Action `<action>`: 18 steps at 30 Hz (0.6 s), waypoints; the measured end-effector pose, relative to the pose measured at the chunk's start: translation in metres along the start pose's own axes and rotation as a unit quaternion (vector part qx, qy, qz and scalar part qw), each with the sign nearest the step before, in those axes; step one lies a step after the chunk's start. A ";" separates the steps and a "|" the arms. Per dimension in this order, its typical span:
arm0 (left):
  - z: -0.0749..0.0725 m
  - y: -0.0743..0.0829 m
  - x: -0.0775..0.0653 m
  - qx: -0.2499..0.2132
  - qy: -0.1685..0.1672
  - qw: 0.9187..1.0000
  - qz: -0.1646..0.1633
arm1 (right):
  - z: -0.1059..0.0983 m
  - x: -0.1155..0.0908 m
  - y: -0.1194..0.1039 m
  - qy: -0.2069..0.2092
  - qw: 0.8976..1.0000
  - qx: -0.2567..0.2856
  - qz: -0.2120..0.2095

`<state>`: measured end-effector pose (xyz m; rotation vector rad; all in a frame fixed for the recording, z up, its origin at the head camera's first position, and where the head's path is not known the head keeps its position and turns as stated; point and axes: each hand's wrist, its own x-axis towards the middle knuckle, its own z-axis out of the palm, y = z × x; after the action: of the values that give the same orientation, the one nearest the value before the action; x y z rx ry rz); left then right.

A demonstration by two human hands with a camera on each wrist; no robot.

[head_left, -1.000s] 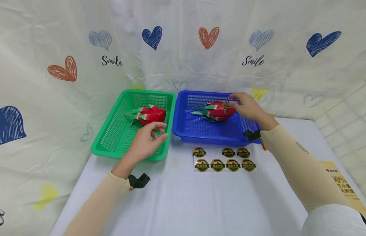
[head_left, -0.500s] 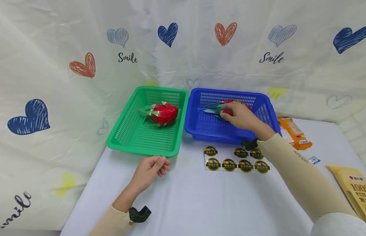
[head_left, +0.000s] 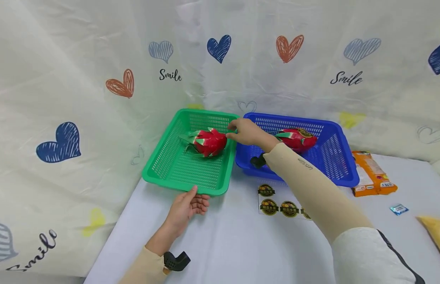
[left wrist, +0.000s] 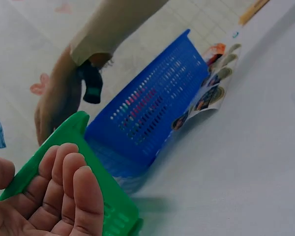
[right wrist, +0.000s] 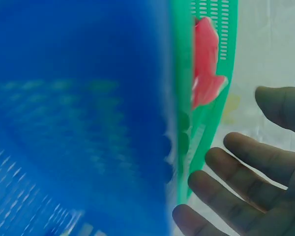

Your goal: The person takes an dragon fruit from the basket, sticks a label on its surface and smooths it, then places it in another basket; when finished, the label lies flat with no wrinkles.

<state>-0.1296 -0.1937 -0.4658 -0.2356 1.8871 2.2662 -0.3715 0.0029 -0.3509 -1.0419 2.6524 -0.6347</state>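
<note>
In the head view my left hand [head_left: 186, 209] is at the front rim of the green basket [head_left: 184, 188], its thumb tip over the rim. The left wrist view shows its loosely bent fingers [left wrist: 88, 194] in front of the basket wall, pads toward the camera. My right hand [head_left: 249, 132] hovers where the green and blue baskets meet, close to the red dragon fruit [head_left: 210, 142] in the green basket. Spread fingers [right wrist: 248, 147] with nothing held show in the right wrist view. The blue basket [head_left: 338, 152] contains another dragon fruit [head_left: 299, 142], partly hidden by the right arm.
A sheet of round stickers [head_left: 269, 207] lies before the blue basket, partly under the right arm. To the right are an orange packet [head_left: 372, 175], a small blue packet [head_left: 399, 209] and a yellow bag [head_left: 436, 232]. A heart-printed cloth [head_left: 262, 79] hangs behind.
My right hand has left the fruit in the blue basket and moved left to the green basket's edge. My left hand drew back from inside the green basket to its front rim.
</note>
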 end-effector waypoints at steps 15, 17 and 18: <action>-0.002 0.001 0.001 0.014 -0.029 0.999 -0.008 | 0.030 0.060 -0.032 -0.057 0.997 -0.038 0.034; -0.004 0.001 0.001 0.013 -0.029 0.999 -0.006 | 0.032 0.065 -0.035 -0.055 0.997 -0.045 0.042; -0.005 0.001 0.001 0.013 -0.030 0.999 -0.004 | 0.034 0.067 -0.037 -0.056 0.996 -0.045 0.048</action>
<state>-0.1311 -0.1985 -0.4659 -0.1702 1.8817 2.2160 -0.3857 -0.0782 -0.3664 -0.9379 2.6359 -0.4274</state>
